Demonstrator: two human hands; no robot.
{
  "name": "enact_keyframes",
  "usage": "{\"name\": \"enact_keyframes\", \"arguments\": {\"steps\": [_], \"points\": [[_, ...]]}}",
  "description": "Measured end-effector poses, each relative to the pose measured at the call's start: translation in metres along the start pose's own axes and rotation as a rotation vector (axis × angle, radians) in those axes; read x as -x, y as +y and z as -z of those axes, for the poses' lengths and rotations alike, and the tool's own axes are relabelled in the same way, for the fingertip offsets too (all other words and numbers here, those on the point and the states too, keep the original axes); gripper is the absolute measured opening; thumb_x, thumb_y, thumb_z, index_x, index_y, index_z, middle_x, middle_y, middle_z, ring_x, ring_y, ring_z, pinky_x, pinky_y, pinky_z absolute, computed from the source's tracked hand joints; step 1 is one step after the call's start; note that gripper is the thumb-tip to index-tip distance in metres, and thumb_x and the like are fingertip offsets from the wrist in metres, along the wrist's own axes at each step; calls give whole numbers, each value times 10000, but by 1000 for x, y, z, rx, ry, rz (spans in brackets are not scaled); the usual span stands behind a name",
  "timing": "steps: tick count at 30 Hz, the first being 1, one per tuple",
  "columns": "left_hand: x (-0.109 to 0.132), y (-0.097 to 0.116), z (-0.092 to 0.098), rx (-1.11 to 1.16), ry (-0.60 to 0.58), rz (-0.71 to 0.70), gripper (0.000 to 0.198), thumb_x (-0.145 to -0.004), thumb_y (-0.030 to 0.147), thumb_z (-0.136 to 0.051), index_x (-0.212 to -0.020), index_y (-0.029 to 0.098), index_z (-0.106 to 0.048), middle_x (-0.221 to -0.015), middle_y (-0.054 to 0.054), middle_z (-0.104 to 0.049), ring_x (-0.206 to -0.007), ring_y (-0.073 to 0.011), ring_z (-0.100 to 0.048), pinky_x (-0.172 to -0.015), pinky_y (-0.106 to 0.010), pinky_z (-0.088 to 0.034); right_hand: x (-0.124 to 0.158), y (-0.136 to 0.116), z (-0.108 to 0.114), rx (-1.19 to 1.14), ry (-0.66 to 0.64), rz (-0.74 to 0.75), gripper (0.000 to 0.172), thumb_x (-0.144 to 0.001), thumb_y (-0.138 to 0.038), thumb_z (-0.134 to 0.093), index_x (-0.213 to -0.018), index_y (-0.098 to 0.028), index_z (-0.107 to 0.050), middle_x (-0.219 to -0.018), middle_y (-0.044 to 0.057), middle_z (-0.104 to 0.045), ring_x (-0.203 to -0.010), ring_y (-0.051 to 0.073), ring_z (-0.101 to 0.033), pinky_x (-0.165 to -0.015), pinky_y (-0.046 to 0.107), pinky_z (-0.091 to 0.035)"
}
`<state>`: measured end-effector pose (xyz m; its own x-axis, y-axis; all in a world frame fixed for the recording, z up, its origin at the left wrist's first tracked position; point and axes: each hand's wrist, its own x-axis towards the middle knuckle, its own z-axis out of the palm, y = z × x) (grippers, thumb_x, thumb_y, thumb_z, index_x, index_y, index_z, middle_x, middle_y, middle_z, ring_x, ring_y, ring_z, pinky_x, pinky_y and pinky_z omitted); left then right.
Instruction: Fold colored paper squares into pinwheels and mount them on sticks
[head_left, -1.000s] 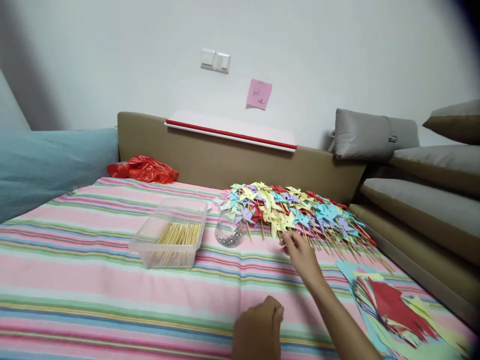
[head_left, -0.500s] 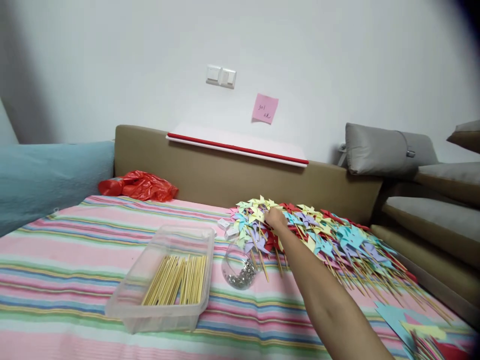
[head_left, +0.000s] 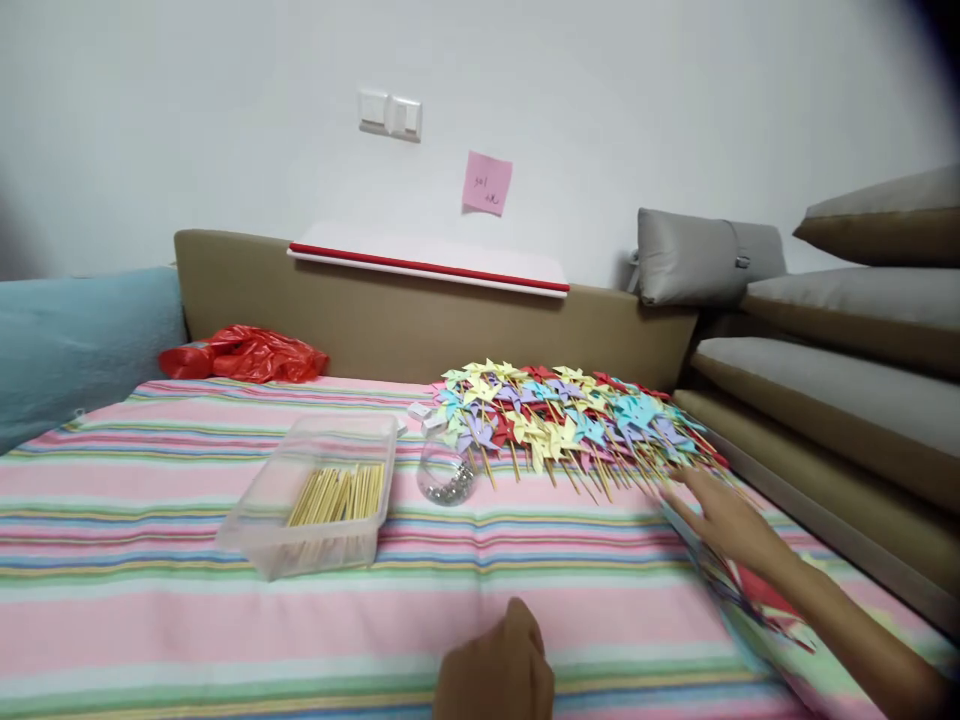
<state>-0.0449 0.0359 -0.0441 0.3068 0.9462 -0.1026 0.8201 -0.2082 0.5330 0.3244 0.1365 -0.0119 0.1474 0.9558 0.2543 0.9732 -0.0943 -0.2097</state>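
Note:
My right hand [head_left: 716, 510] reaches in from the right with its fingers apart, over the upper end of some coloured paper sheets [head_left: 757, 600], which are blurred. It holds nothing that I can see. Low in the middle, my left hand [head_left: 495, 665] is over the striped cloth with its fingers curled; whether anything is in them is hidden. Beyond my right hand lies a wide heap of paper pinwheels [head_left: 555, 415] on wooden sticks, in yellow, blue, purple and red.
A clear plastic box [head_left: 259, 540] of wooden sticks [head_left: 341, 495] stands left of centre on the striped cloth [head_left: 225, 640]. Beside it is a clear bowl [head_left: 448, 480] of small metal pieces. A red plastic bag [head_left: 259, 355] lies behind; stacked cushions [head_left: 840, 400] border the right.
The right hand has left the pinwheels and moved right and nearer, to the paper sheets, its fingers now spread. The left hand has come into view at the bottom. The view has shifted.

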Motion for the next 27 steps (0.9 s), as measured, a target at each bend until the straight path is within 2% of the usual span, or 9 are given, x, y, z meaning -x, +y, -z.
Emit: {"name": "enact_keyframes", "arguments": {"steps": [1,3,4,6,9,13,20,24,27], "points": [[3,5,5,-21,24,-58,250,-915,140,-384,-1003,216,-606,-763,-68,-727,-748,-290,-729,-630,-345,-433,23,28,-1,0,-25,19,449,-822,-497,-598,-1158,-202,-643,-1341,205,-642,-1260,361,-582,-1055,450,-428],[6,17,11,-79,55,-124,262,-958,153,-324,-972,211,-579,-794,-66,-726,-745,-266,-719,-603,-320,-389,62,72,-7,3,-37,59,637,-764,-610,-643,-1245,-192,-635,-1471,228,-535,-1356,397,-502,-1128,488,-368],[6,23,11,-109,59,-146,271,-974,161,-305,-958,207,-572,-803,-69,-726,-737,-260,-713,-592,-315,-373,76,86,-10,-12,-36,59,694,-774,-632,-626,-1313,-196,-604,-1494,216,-514,-1369,395,-491,-1132,496,-365],[6,33,5,-173,59,-201,284,-995,175,-286,-960,197,-567,-811,-79,-723,-725,-257,-703,-584,-313,-360,94,102,-14,-66,-61,45,694,-814,-624,-581,-1367,-205,-576,-1444,193,-576,-1308,380,-556,-1088,489,-414],[2,43,-14,-239,32,-292,295,-1012,206,-283,-972,191,-574,-831,-95,-722,-745,-267,-697,-611,-323,-386,102,104,-14,-129,-74,-5,642,-842,-601,-541,-1330,-191,-616,-1323,174,-672,-1171,363,-647,-997,464,-482],[-4,42,-34,-269,-41,-338,257,-994,236,-339,-932,195,-585,-845,-99,-729,-763,-275,-701,-634,-328,-400,99,103,-12,-147,-57,-71,676,-861,-642,-491,-1343,-185,-618,-1225,158,-723,-1091,361,-684,-934,462,-506],[-10,38,-38,-285,-67,-348,267,-1003,252,-318,-923,214,-570,-828,-68,-721,-759,-257,-689,-616,-320,-364,94,115,-19,-234,-67,-134,590,-917,-514,-438,-1356,-164,-618,-980,115,-796,-884,303,-747,-825,422,-555],[-11,39,-39,-285,-72,-352,260,-1000,255,-324,-919,219,-568,-828,-59,-720,-760,-261,-686,-613,-324,-347,94,117,-17,-266,-63,-112,579,-897,-463,-494,-1375,-154,-599,-1115,126,-774,-942,294,-746,-842,411,-565],[-12,40,-39,-280,-78,-348,257,-998,255,-326,-914,224,-567,-825,-51,-718,-758,-257,-683,-617,-324,-341,95,117,-9,-272,-76,-62,614,-893,-513,-527,-1381,-149,-597,-1147,138,-764,-984,317,-736,-855,439,-566]]}}
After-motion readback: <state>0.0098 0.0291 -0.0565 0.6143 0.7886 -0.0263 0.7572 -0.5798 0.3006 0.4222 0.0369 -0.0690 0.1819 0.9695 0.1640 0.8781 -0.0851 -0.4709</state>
